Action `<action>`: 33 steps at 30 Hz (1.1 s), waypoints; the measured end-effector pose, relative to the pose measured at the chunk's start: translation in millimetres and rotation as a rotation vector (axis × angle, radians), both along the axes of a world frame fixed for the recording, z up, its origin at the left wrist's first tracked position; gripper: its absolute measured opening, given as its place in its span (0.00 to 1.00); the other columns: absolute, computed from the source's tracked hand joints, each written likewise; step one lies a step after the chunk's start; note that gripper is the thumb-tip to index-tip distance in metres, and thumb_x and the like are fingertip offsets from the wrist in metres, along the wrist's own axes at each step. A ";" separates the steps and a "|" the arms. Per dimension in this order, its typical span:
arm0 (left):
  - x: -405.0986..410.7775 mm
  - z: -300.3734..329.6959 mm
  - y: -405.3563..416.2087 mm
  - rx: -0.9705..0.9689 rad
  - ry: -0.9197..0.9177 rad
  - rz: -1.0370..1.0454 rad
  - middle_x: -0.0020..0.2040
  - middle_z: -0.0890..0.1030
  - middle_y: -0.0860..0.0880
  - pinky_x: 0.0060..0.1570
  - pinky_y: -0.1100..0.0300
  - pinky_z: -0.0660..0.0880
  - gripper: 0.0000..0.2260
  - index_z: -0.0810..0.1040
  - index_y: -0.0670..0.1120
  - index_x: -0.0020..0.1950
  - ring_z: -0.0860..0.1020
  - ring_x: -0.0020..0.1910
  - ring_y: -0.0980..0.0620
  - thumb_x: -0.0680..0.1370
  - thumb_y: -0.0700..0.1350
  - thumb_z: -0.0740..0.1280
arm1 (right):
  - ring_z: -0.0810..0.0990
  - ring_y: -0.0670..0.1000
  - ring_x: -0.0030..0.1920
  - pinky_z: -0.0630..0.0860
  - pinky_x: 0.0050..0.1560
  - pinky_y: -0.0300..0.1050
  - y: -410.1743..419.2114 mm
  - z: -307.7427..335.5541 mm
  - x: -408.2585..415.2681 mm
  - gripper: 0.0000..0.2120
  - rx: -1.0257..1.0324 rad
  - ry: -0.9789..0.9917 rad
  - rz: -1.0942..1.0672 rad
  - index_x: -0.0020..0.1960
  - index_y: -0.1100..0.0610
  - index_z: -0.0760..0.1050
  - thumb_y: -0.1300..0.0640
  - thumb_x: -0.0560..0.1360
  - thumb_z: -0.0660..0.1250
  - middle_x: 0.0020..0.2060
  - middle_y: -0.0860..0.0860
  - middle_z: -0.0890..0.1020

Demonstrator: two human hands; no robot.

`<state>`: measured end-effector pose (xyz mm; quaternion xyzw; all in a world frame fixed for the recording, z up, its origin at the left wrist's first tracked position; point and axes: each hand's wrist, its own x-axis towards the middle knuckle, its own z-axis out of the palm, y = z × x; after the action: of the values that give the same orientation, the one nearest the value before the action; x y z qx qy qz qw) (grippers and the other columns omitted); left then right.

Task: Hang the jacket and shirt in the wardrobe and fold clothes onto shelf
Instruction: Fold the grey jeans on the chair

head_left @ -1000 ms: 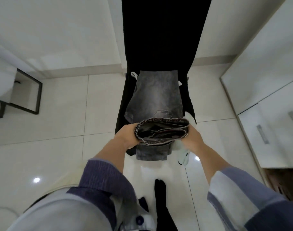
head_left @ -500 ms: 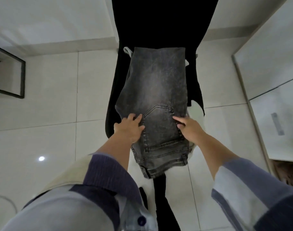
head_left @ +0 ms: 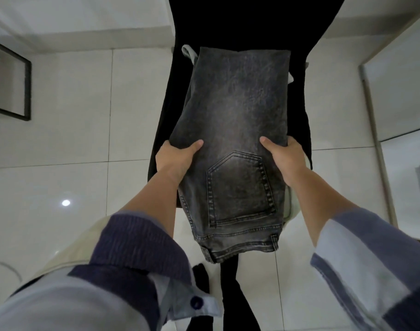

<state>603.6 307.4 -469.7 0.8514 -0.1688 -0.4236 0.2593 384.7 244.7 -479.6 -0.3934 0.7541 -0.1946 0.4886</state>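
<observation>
A pair of grey washed jeans [head_left: 237, 111] lies folded lengthwise, back pocket up, on a black-covered surface [head_left: 166, 111] in the middle of the head view. My left hand [head_left: 175, 158] grips the jeans' left edge, thumb on top and fingers underneath. On the opposite edge, my right hand [head_left: 285, 158] holds the jeans the same way. A pale garment [head_left: 188, 52] peeks out beneath the jeans at the far left corner and along the right side.
Glossy white floor tiles [head_left: 72, 139] surround the black surface. White cabinet doors [head_left: 405, 91] with a metal handle stand at the right. A black metal frame [head_left: 25, 91] stands at the far left. My dark-socked feet [head_left: 201, 275] show below the jeans.
One second ago I held the waistband bunched up. The jeans were then laid flat, and both hands have slid out from the top of the fabric to grip its side edges.
</observation>
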 end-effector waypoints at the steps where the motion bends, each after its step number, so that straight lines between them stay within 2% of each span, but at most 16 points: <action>1: 1.3 0.6 1.4 -0.027 0.006 -0.023 0.65 0.76 0.46 0.65 0.48 0.72 0.37 0.70 0.44 0.70 0.74 0.64 0.43 0.66 0.59 0.76 | 0.78 0.56 0.58 0.74 0.61 0.53 -1.6 -0.6 1.2 0.30 -0.004 0.015 0.010 0.66 0.56 0.72 0.43 0.69 0.73 0.58 0.52 0.80; 3: -0.1 2.7 3.1 -0.080 0.037 -0.028 0.65 0.76 0.47 0.65 0.48 0.71 0.34 0.70 0.45 0.69 0.74 0.64 0.44 0.68 0.55 0.76 | 0.77 0.57 0.59 0.74 0.62 0.55 -3.8 0.2 4.1 0.33 0.009 0.016 -0.005 0.67 0.56 0.70 0.42 0.68 0.73 0.60 0.53 0.79; 6: -3.5 6.8 6.8 -0.074 0.148 0.059 0.67 0.73 0.45 0.64 0.49 0.71 0.38 0.64 0.43 0.71 0.73 0.64 0.43 0.67 0.52 0.78 | 0.78 0.59 0.59 0.74 0.63 0.56 -7.2 2.3 3.1 0.38 0.086 -0.043 -0.045 0.68 0.58 0.70 0.39 0.65 0.74 0.61 0.54 0.79; 8: -2.0 9.9 9.2 -0.022 0.318 0.133 0.66 0.74 0.44 0.63 0.47 0.72 0.42 0.64 0.41 0.72 0.75 0.61 0.43 0.65 0.52 0.79 | 0.79 0.58 0.56 0.74 0.62 0.56 -6.4 3.5 -0.9 0.37 0.218 -0.182 -0.084 0.66 0.58 0.74 0.39 0.63 0.75 0.58 0.54 0.81; 10: -1.5 14.3 11.6 0.020 0.469 0.148 0.64 0.76 0.43 0.62 0.46 0.73 0.40 0.67 0.40 0.71 0.76 0.59 0.42 0.65 0.52 0.79 | 0.80 0.58 0.55 0.74 0.62 0.55 0.2 5.3 -1.3 0.35 0.340 -0.293 -0.101 0.65 0.58 0.74 0.40 0.65 0.75 0.58 0.54 0.81; 12: -4.2 15.4 13.2 0.014 0.471 0.112 0.63 0.77 0.43 0.61 0.48 0.73 0.36 0.69 0.40 0.69 0.77 0.59 0.42 0.66 0.50 0.78 | 0.79 0.58 0.57 0.73 0.63 0.55 6.7 4.0 -0.2 0.34 0.353 -0.328 -0.131 0.66 0.59 0.73 0.41 0.67 0.73 0.59 0.55 0.80; 15: -8.2 20.2 16.7 0.026 0.434 0.033 0.62 0.78 0.43 0.59 0.51 0.74 0.33 0.70 0.39 0.68 0.77 0.57 0.42 0.68 0.51 0.77 | 0.79 0.58 0.57 0.72 0.64 0.54 13.7 6.8 -0.5 0.31 0.272 -0.315 -0.177 0.66 0.61 0.73 0.43 0.70 0.72 0.58 0.55 0.80; 19: -7.6 37.2 26.8 0.102 0.504 -0.015 0.56 0.78 0.43 0.60 0.45 0.73 0.32 0.72 0.39 0.65 0.77 0.54 0.42 0.69 0.54 0.76 | 0.80 0.57 0.55 0.75 0.61 0.53 23.3 23.9 -7.7 0.28 0.196 -0.293 -0.148 0.63 0.62 0.74 0.47 0.70 0.73 0.57 0.56 0.81; 23: -7.9 74.2 22.7 0.012 0.473 -0.002 0.55 0.78 0.44 0.53 0.52 0.74 0.30 0.71 0.38 0.66 0.78 0.49 0.44 0.71 0.52 0.74 | 0.73 0.53 0.52 0.71 0.54 0.47 18.7 62.9 -7.1 0.33 0.006 -0.185 -0.139 0.68 0.59 0.58 0.55 0.72 0.73 0.55 0.51 0.71; 25: -6.6 100.6 10.6 -0.070 0.446 0.006 0.60 0.77 0.44 0.53 0.53 0.72 0.31 0.69 0.39 0.69 0.76 0.52 0.45 0.71 0.52 0.73 | 0.72 0.54 0.52 0.71 0.51 0.48 8.8 94.9 -3.6 0.33 -0.062 -0.184 -0.113 0.69 0.54 0.55 0.57 0.73 0.72 0.54 0.53 0.69; 29: -4.9 161.9 -20.0 -0.234 0.374 0.031 0.63 0.77 0.45 0.61 0.53 0.72 0.34 0.70 0.41 0.69 0.76 0.58 0.44 0.70 0.60 0.72 | 0.77 0.58 0.55 0.76 0.58 0.56 -17.8 162.6 1.8 0.28 -0.176 -0.229 -0.046 0.69 0.49 0.60 0.59 0.74 0.70 0.56 0.56 0.74; 33: -2.9 226.2 -49.3 -0.366 0.370 0.081 0.61 0.78 0.47 0.64 0.50 0.71 0.38 0.71 0.44 0.68 0.77 0.58 0.46 0.68 0.70 0.66 | 0.79 0.55 0.53 0.78 0.53 0.49 -50.2 225.5 6.8 0.19 -0.330 -0.265 0.010 0.65 0.51 0.70 0.59 0.76 0.68 0.57 0.57 0.77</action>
<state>600.8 258.1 -243.5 0.7046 -0.1579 -0.5236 0.4521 391.5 194.5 -254.1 -0.4426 0.6391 -0.3633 0.5135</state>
